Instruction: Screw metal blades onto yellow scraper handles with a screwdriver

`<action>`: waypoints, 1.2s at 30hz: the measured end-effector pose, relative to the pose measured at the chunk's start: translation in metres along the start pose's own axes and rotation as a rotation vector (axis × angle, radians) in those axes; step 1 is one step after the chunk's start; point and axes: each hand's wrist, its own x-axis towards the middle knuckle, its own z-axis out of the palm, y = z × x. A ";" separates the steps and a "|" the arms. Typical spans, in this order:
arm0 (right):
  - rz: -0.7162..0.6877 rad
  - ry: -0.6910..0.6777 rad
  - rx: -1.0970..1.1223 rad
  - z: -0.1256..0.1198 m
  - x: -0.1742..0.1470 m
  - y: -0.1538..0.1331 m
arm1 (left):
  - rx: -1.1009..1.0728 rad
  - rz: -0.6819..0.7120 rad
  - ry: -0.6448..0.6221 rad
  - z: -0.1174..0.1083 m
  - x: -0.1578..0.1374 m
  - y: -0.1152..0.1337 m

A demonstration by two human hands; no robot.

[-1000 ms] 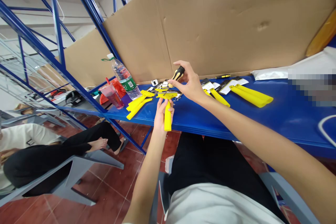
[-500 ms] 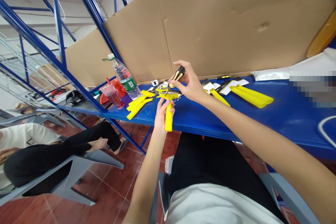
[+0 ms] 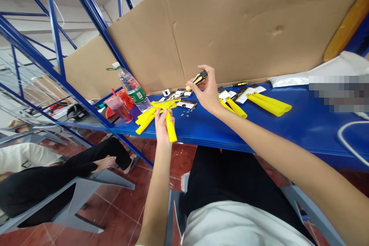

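Observation:
My left hand (image 3: 163, 125) is closed around the handle of a yellow T-shaped scraper (image 3: 171, 130), its wide head at the top. My right hand (image 3: 210, 94) grips a black-and-yellow screwdriver (image 3: 199, 78) by its handle, with the shaft pointing down and left toward the scraper head. A gap separates the two hands. Under the scraper head, partly hidden, more yellow scrapers (image 3: 145, 121) lie on the blue table (image 3: 198, 130). Small shiny metal pieces, apparently screws (image 3: 188, 112), are scattered between my hands beside a black-and-white card (image 3: 186, 104).
Yellow handles (image 3: 269, 104) and packaging cards (image 3: 243, 94) lie to the right, with another screwdriver (image 3: 239, 84) behind. A water bottle (image 3: 134, 90) and a pink cup (image 3: 119, 107) stand at left by the blue rack post (image 3: 95, 19). Cardboard (image 3: 230, 27) walls the back. A person sits at left.
My left hand has moved left with the scraper, away from the screwdriver. The screwdriver has tilted flatter in my right hand. The metal pieces on the table now show more plainly.

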 end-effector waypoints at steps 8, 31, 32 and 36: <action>0.168 -0.195 -0.043 0.002 -0.015 0.008 | -0.056 0.091 -0.068 -0.010 0.008 0.035; 0.041 -0.193 -0.117 -0.001 -0.013 0.007 | -0.123 -0.147 0.004 -0.012 0.013 0.023; 0.041 -0.171 -0.116 -0.002 -0.011 0.006 | -0.126 -0.168 0.013 -0.013 0.014 0.023; 0.032 -0.091 -0.128 -0.006 -0.003 0.003 | -0.130 -0.227 0.045 -0.014 0.015 0.020</action>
